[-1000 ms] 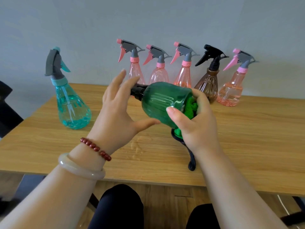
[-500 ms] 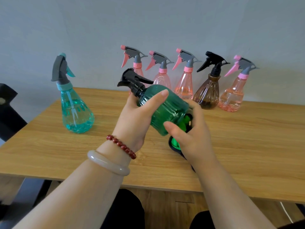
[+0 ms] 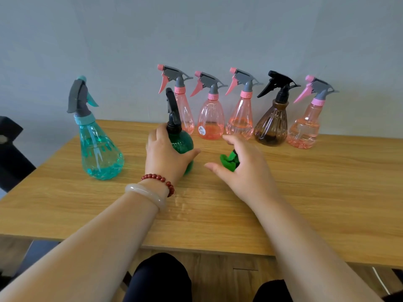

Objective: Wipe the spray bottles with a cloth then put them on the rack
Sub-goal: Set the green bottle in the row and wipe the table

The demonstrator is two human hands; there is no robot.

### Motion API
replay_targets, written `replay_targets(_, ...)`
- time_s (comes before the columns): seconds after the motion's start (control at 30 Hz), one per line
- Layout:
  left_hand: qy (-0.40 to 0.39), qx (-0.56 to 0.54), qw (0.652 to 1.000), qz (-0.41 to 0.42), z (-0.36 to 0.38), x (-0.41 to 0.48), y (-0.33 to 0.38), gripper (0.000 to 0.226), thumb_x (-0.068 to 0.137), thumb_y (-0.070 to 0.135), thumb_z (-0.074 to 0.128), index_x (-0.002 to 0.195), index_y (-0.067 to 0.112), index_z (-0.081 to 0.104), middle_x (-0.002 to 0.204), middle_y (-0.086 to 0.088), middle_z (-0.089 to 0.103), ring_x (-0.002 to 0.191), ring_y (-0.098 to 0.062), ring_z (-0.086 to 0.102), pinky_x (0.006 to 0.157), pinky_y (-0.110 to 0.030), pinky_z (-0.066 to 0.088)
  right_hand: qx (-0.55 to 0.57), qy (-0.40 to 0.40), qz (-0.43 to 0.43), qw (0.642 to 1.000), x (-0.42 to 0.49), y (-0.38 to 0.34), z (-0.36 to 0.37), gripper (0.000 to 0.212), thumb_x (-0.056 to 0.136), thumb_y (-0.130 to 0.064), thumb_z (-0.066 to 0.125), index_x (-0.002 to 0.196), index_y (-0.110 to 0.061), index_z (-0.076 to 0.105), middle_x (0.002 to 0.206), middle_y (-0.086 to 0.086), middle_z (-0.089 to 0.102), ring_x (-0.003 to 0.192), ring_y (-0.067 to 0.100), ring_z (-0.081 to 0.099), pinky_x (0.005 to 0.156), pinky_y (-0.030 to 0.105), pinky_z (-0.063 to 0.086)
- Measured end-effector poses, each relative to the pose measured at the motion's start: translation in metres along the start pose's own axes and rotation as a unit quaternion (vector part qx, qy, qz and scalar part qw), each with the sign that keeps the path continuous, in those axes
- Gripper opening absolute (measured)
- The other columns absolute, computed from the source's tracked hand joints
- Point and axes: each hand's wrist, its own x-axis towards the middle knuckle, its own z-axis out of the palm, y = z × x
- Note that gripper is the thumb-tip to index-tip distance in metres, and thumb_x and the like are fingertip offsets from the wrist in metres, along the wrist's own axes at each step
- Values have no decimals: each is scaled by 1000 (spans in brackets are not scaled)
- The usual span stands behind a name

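A dark green spray bottle (image 3: 182, 143) with a black trigger head stands upright on the wooden table (image 3: 305, 192). My left hand (image 3: 165, 155) grips its round body from the left and front. My right hand (image 3: 244, 171) is just to the right of it, apart from the bottle, with a bunched green cloth (image 3: 227, 161) held under its curled fingers. A teal spray bottle (image 3: 98, 147) stands alone at the left. Along the wall stand several pink bottles (image 3: 210, 118) and one brown bottle (image 3: 271, 125).
A black chair part (image 3: 11, 153) sits beyond the table's left edge. A small wet patch (image 3: 181, 205) lies on the wood in front of my left wrist. My knees (image 3: 161, 277) are under the near edge. No rack is in view.
The green bottle went from tilted in both hands above the table to standing upright on it. My right hand came off its base and moved right with the cloth.
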Motion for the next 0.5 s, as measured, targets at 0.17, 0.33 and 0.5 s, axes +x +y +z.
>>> replay_targets(0.17,-9,-2,1000,-5,3,3,-6,89,71,43,85,140,13,38,136,-6,43,128,-24,44,103,-34,39,-12,17,-49,999,8,6,20,66,80,-48,72,135,-16,54,131,-2,51,125,17,44,104,21,29)
replay_targets(0.33,-104,-42,994,10,-13,5,-15,75,89,28,67,151,21,26,148,-3,33,130,-14,37,102,-30,35,-58,-64,-48,995,6,10,24,67,85,-53,65,143,-24,47,144,1,41,135,22,33,112,35,29)
replay_targets(0.5,-66,10,997,36,-21,6,-28,79,85,38,74,149,18,33,145,-5,43,129,-18,43,99,-23,31,-234,-200,-16,951,3,9,30,55,100,-55,31,152,-44,18,164,-4,8,150,27,6,120,53,12)
